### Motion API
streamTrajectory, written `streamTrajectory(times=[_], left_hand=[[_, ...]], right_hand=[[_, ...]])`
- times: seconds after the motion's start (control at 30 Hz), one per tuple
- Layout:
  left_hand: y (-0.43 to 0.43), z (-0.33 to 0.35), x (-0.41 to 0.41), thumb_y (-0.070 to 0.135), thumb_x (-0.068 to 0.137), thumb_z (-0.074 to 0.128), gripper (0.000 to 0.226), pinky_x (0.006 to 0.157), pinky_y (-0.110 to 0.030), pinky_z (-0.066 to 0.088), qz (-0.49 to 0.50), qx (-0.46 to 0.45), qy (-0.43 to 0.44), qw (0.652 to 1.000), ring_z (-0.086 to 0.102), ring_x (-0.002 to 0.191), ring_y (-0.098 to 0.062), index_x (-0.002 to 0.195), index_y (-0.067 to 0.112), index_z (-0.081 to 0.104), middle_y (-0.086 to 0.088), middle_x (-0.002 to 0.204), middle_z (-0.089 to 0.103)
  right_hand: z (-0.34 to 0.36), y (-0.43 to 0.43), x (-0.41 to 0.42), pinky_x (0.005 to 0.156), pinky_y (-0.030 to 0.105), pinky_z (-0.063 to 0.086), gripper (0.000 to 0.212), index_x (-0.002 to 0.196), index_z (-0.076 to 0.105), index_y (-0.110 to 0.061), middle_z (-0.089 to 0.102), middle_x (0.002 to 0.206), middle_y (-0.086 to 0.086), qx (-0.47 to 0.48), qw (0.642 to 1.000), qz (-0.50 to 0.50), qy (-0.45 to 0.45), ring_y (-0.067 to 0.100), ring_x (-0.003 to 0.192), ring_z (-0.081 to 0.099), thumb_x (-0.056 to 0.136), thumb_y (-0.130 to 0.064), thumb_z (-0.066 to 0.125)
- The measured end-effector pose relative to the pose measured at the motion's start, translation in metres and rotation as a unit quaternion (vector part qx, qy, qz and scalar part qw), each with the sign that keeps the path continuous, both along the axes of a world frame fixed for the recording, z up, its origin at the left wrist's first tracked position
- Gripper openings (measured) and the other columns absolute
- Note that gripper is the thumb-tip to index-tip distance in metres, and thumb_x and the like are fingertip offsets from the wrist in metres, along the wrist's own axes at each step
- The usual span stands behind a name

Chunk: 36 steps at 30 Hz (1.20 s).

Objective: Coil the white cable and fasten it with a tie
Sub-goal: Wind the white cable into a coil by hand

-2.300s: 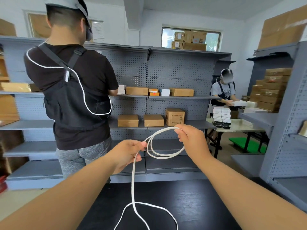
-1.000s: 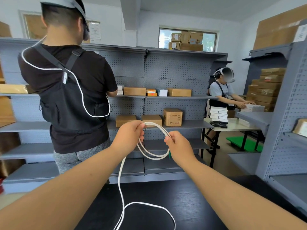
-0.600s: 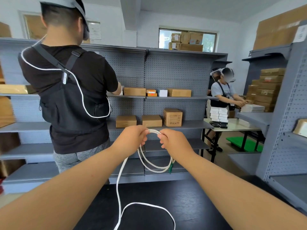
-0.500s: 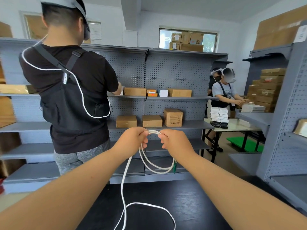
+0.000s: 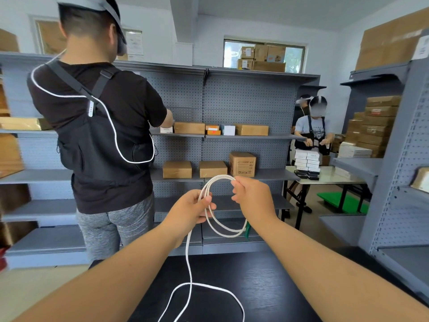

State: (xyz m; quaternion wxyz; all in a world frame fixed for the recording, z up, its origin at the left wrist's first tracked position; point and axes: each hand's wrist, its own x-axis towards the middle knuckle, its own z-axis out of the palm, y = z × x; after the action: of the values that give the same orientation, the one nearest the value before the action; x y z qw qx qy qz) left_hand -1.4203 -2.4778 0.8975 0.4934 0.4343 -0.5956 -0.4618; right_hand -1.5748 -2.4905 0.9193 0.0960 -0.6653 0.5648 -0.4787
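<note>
White cable (image 5: 212,225): coiled in a few loops in mid-air above the black bench (image 5: 232,287); loose tail drops at 6 o'clock and loops on the bench.
Left hand (image 5: 189,211): grip pinched on the coil's 9 o'clock side.
Right hand (image 5: 253,198): grip pinching the coil at 1 o'clock.
Green bit (image 5: 248,230): at the coil's 4 o'clock; cannot tell what it is.
Grey shelves (image 5: 243,108): behind, holding cardboard boxes (image 5: 177,169).

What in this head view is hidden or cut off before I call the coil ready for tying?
- White cable: slack runs off the bottom edge, so remaining length is unknown.
- Green piece: mostly hidden behind the right forearm; whether it's the tie is unclear.
- Loop count: strands bunch inside the left hand and right hand.
</note>
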Motion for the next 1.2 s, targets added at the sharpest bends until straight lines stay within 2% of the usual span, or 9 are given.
streamTrajectory(times=[0.1,0.37,0.57,0.67,0.73,0.87,1.0,1.1,1.2], left_hand=[[0.001,-0.002,-0.004,0.018,0.095,0.05,0.007,0.081,-0.031,0.055,0.031,-0.031,0.021,0.999,0.065,0.077,-0.015,0.099,0.015,0.054,-0.002,0.082,0.067],[0.0,0.007,-0.004,0.01,0.094,0.05,0.018,0.073,-0.03,0.057,0.097,-0.113,-0.017,0.989,0.066,0.069,-0.016,0.088,0.021,0.063,-0.003,0.077,0.064],[-0.005,0.016,0.003,0.009,0.094,0.052,0.015,0.064,-0.023,0.057,0.105,-0.118,-0.084,0.984,0.065,0.066,-0.016,0.095,0.015,0.065,-0.002,0.074,0.063],[-0.006,0.023,0.006,0.01,0.094,0.051,0.015,0.057,-0.015,0.054,0.095,-0.114,-0.13,0.98,0.062,0.064,-0.015,0.096,0.013,0.065,-0.003,0.073,0.061],[-0.006,0.026,0.007,0.01,0.094,0.051,0.015,0.058,-0.014,0.052,0.09,-0.119,-0.174,0.973,0.061,0.064,-0.014,0.097,0.014,0.065,-0.001,0.074,0.06],[-0.009,0.029,0.008,0.012,0.095,0.049,0.021,0.073,-0.028,0.053,0.075,-0.127,-0.265,0.953,0.061,0.065,-0.013,0.103,0.013,0.067,0.001,0.075,0.061],[-0.01,0.033,0.006,0.015,0.096,0.047,0.023,0.07,-0.023,0.049,0.045,-0.129,-0.339,0.931,0.06,0.067,-0.011,0.108,0.015,0.067,-0.001,0.081,0.06],[-0.009,0.031,0.009,0.017,0.096,0.048,0.02,0.075,-0.027,0.051,0.044,-0.138,-0.339,0.93,0.062,0.067,-0.008,0.103,0.019,0.066,0.002,0.08,0.062],[-0.008,0.021,0.01,0.017,0.095,0.05,0.015,0.073,-0.027,0.052,0.036,-0.115,-0.25,0.961,0.064,0.068,-0.01,0.097,0.018,0.065,0.004,0.077,0.064]], right_hand=[[-0.001,0.001,0.0,0.079,0.046,0.054,0.027,0.086,0.065,-0.001,0.058,0.071,0.003,-0.005,0.998,0.003,-0.07,0.011,0.061,0.057,0.095,-0.016,0.044],[-0.005,0.004,0.0,0.079,0.046,0.055,0.025,0.092,0.067,-0.006,0.058,0.07,-0.001,-0.012,0.995,0.007,-0.103,0.02,0.07,0.064,0.096,-0.017,0.044],[-0.008,0.005,-0.002,0.081,0.038,0.055,0.016,0.091,0.057,-0.015,0.064,0.088,0.004,0.046,0.993,0.04,-0.102,0.017,0.077,0.065,0.097,-0.018,0.042],[-0.006,0.004,-0.003,0.07,0.03,0.052,0.02,0.109,0.056,-0.016,0.061,0.097,0.001,0.06,0.993,0.058,-0.079,0.014,0.078,0.065,0.097,-0.016,0.04],[-0.004,0.005,-0.004,0.067,0.025,0.049,0.026,0.12,0.053,-0.017,0.06,0.099,-0.001,0.061,0.995,0.068,-0.042,0.015,0.083,0.064,0.098,-0.016,0.04],[0.002,0.004,-0.001,0.081,0.034,0.05,0.024,0.116,0.056,-0.016,0.063,0.103,0.005,0.057,0.99,0.101,0.077,0.021,0.089,0.065,0.097,-0.02,0.043],[0.006,0.001,0.003,0.083,0.042,0.049,0.024,0.109,0.057,-0.012,0.065,0.102,0.011,0.062,0.97,0.09,0.216,0.028,0.093,0.062,0.098,-0.023,0.039],[0.008,-0.001,0.003,0.079,0.042,0.05,0.026,0.105,0.057,-0.007,0.065,0.099,0.014,0.051,0.951,0.063,0.298,0.029,0.088,0.062,0.099,-0.022,0.036],[0.006,0.0,0.002,0.077,0.042,0.05,0.025,0.098,0.057,-0.006,0.064,0.094,0.015,0.021,0.944,0.048,0.325,0.031,0.086,0.062,0.099,-0.021,0.037]])
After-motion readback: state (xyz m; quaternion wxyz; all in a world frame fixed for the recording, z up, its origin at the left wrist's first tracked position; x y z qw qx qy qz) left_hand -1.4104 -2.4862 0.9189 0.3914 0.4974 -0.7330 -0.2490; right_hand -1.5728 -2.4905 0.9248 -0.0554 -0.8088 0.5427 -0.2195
